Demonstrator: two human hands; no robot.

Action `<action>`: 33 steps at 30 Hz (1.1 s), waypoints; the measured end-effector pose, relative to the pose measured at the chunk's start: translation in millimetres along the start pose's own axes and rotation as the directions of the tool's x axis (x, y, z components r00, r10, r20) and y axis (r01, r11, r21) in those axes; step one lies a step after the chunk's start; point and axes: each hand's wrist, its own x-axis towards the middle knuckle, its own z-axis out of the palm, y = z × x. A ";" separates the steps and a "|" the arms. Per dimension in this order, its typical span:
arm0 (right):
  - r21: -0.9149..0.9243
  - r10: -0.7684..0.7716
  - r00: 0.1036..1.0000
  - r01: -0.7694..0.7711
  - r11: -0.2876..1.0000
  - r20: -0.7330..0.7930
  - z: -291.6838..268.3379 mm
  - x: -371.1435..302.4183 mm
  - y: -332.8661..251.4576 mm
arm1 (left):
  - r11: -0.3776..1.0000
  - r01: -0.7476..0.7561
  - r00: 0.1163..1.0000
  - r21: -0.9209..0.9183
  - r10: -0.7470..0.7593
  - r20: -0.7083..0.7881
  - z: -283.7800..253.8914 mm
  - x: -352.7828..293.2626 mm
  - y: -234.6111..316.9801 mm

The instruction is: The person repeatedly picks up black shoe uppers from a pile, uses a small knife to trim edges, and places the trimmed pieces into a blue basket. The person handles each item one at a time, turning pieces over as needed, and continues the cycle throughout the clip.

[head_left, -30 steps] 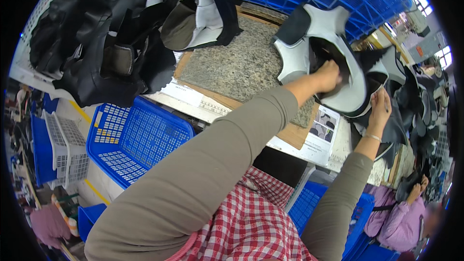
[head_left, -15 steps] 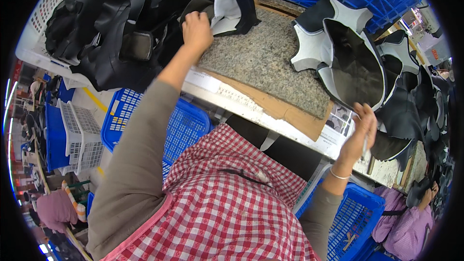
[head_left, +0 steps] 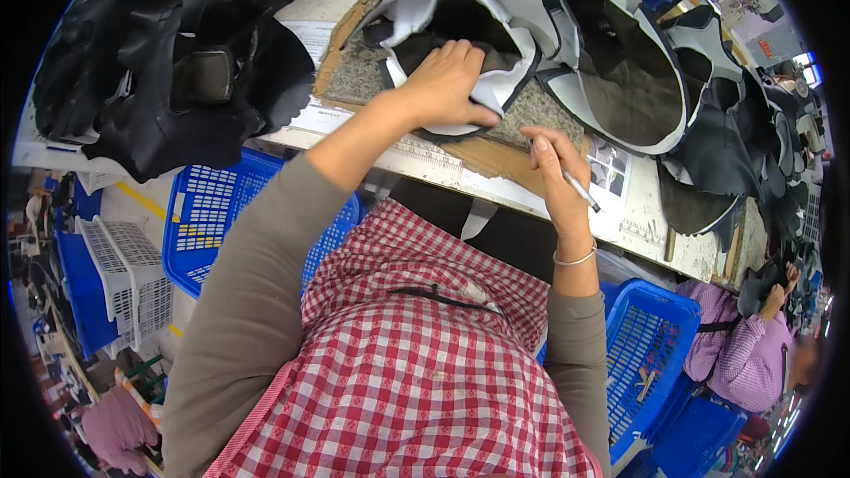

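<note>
A black leather shoe upper with white lining [head_left: 505, 88] lies on the grey stone slab [head_left: 533, 115] in front of me. My left hand [head_left: 447, 84] rests on this piece, its fingers stretched over the inner opening and its thumb spread toward the near edge. Their tips partly cover the dark inside. Just right of it, my right hand [head_left: 560, 168] holds a slim silver pen [head_left: 580, 189], whose end sticks out below the fingers. Beside that hand, a similar upper [head_left: 624, 71] lies with its brown inner side up.
Black leather pieces [head_left: 168, 44] are heaped at the left. More uppers [head_left: 722, 150] overlap along the right. Blue baskets [head_left: 199, 230] [head_left: 651, 363] stand below the table's front edge [head_left: 425, 158]. Another person in a purple checked top [head_left: 753, 354] works at the right.
My left hand has moved right from the heap, and an upper now lies spread on the slab beneath it. My right hand has come left with the pen. The view has shifted slightly.
</note>
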 end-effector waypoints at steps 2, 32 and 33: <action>0.088 0.004 0.999 0.000 0.996 -0.051 2.2 2.7 6.9 | 0.998 -0.057 0.993 -0.028 0.054 -0.105 7.7 -28.2 1.1; -0.127 0.003 0.987 -0.024 0.992 -0.159 82.3 91.1 39.8 | 0.995 -0.080 0.860 -0.066 0.036 -0.508 48.6 37.5 -59.8; -0.119 -0.004 0.985 -0.017 0.993 -0.175 83.0 90.7 39.4 | 0.995 -0.081 0.863 -0.066 0.037 -0.504 48.1 37.1 -59.3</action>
